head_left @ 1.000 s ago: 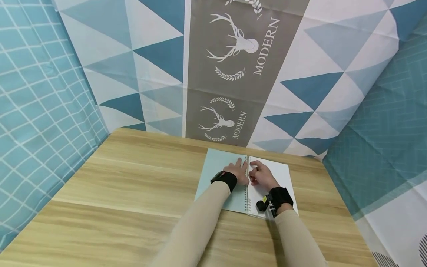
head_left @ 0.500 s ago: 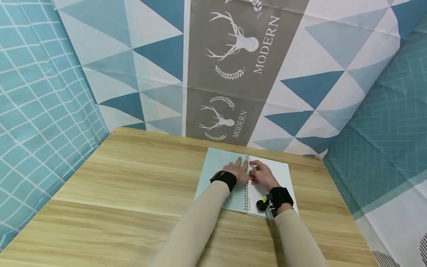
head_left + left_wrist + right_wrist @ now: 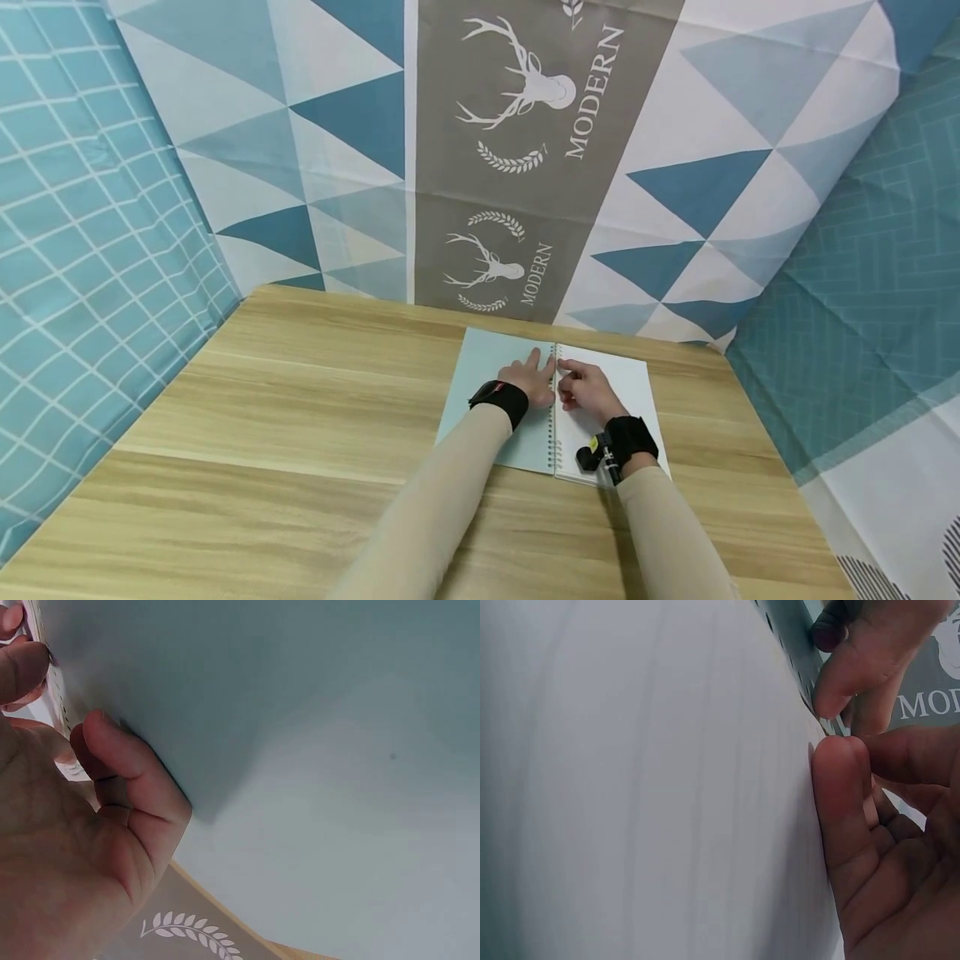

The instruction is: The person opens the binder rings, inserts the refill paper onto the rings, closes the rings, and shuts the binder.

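A spiral notebook point(image 3: 600, 433) lies opened flat, its pale blue-green cover point(image 3: 472, 375) to the left and a white lined page point(image 3: 667, 780) to the right. The metal spiral binding point(image 3: 553, 454) runs between them. My left hand point(image 3: 527, 383) rests on the cover with two fingers stretched apart toward the binding; its little finger point(image 3: 127, 750) is bent against the cover. Across the binding, my right hand point(image 3: 591, 393) has bent fingers over the page. Its thumb and one fingertip come together beside the spiral; whether they pinch anything is hidden.
The notebook lies near the back edge of a wood-grain table point(image 3: 300, 433). A patterned cloth point(image 3: 487, 167) hangs directly behind it, with more cloth at both sides. Each wrist wears a black strap point(image 3: 632, 442), and a small camera shows on the right one.
The head view has tilted slightly. Both hands keep nearly the same position at the binding, and the notebook stays in place.
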{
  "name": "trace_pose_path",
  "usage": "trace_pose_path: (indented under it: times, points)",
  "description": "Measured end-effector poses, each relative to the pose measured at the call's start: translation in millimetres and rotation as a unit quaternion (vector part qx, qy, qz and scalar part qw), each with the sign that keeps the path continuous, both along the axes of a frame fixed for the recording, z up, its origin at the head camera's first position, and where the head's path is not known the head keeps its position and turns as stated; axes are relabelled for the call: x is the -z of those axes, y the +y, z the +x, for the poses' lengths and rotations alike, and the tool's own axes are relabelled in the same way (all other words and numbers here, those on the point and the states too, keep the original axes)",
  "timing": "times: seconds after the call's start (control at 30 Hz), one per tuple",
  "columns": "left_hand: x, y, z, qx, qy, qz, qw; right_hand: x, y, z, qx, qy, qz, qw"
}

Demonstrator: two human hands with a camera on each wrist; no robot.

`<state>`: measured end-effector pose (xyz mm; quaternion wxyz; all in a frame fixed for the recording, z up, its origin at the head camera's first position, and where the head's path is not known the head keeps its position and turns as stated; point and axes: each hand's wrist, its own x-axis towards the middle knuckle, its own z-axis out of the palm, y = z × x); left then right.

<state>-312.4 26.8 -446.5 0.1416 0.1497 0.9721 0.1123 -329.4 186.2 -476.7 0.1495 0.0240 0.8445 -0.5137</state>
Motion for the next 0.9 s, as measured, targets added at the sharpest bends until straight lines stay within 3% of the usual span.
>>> trace_pose_path:
  times: [0.4,0.73,0.9]
  points:
    - [9.1,2,5.1,-0.005,0.032,-0.024,0.9992,4.5,2,-1.4,0.003,0.002,-0.009,1.0]
    - [19.0,4,-10.3,-0.015,0.008,-0.02,0.9997,4.6,-2,-3.9,0.003,-0.009,0.002,1.0]
    - [20.3,7,-12.3,-0.016,0.011,-0.025,0.9995,-2.2,-2,-6.9,-0.014,-0.02,0.025,0.999]
